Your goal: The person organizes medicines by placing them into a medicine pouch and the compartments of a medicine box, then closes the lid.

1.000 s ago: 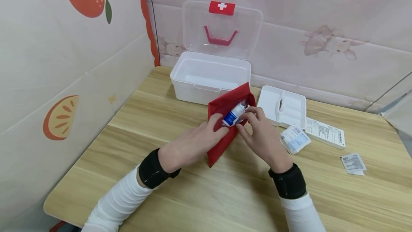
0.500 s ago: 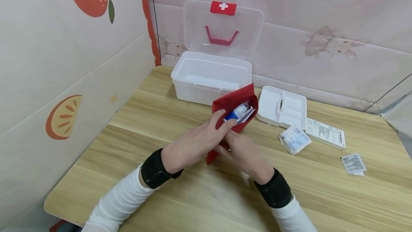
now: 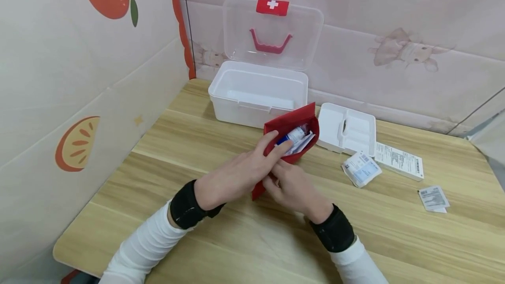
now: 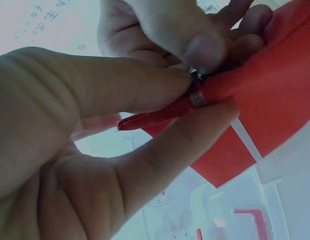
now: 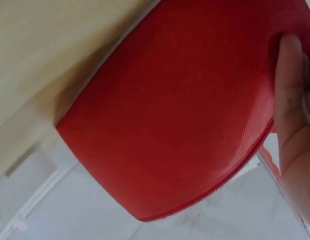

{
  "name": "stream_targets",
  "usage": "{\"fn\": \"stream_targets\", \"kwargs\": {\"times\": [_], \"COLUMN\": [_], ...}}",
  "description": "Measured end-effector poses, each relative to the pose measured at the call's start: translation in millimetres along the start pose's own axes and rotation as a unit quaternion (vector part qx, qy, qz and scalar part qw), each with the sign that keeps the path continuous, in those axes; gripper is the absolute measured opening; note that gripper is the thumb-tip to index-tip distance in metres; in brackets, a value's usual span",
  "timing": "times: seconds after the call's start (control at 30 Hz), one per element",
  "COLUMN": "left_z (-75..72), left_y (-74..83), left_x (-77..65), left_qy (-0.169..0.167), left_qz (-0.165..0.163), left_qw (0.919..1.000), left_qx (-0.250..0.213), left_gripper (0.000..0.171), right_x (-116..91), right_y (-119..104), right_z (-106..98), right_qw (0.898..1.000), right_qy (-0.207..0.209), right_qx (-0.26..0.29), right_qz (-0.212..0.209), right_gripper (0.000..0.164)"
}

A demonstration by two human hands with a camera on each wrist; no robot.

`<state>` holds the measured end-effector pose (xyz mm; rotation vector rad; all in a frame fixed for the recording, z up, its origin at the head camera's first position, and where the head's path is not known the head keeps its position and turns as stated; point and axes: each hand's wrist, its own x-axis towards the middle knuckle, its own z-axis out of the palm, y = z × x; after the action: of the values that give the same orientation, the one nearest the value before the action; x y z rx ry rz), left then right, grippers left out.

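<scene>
Plainly, our desk carries an open white box at the far side, its red clasp printed with a white cross; right of it lies a white tray. Nearer, our left grip and right grip both pinch the red pouch. We cannot read the fine print on the carton, packet or sachets at right.

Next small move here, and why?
Probably draw the right hand along the toothed zip edge to start closing the red textured pouch, left hand steadying it. The pouch's mouth gapes, showing a blue-and-white cylindrical container, and both hands meet at the near end of that opening.
</scene>
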<state>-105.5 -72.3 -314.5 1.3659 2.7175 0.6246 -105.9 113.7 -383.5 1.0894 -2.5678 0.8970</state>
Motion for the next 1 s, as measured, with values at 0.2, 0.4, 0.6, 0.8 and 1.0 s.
{"fn": "stream_targets", "kwargs": {"times": [0.2, 0.4, 0.6, 0.8, 1.0], "left_z": [1.1, 1.5, 1.6, 5.3, 3.1], "left_y": [1.6, 2.5, 1.2, -1.5, -11.3], "left_x": [0.2, 1.5, 2.1, 2.2, 7.1], "left_qy": [0.007, 0.02, 0.108, 0.092, 0.029], "left_qz": [0.013, 0.02, -0.018, -0.109, -0.113], "left_qw": [0.9998, 0.9991, 0.9926, 0.9845, 0.9909], "left_qx": [0.012, 0.031, 0.054, 0.102, 0.067], "left_gripper": [0.105, 0.101, 0.073, 0.043, 0.032], "right_x": [-2, -2, 0, 0, 0], "right_y": [5, 6, 8, 9, 7], "right_z": [-6, -9, -9, -10, -9], "right_qw": [1.0, 1.0, 0.995, 0.994, 0.997], "right_qy": [0.008, 0.015, 0.089, 0.101, 0.079], "right_qx": [0.006, 0.015, 0.04, 0.035, 0.01], "right_qz": [-0.015, -0.012, -0.038, -0.028, -0.015], "right_gripper": [0.018, 0.02, 0.012, 0.011, 0.017]}}
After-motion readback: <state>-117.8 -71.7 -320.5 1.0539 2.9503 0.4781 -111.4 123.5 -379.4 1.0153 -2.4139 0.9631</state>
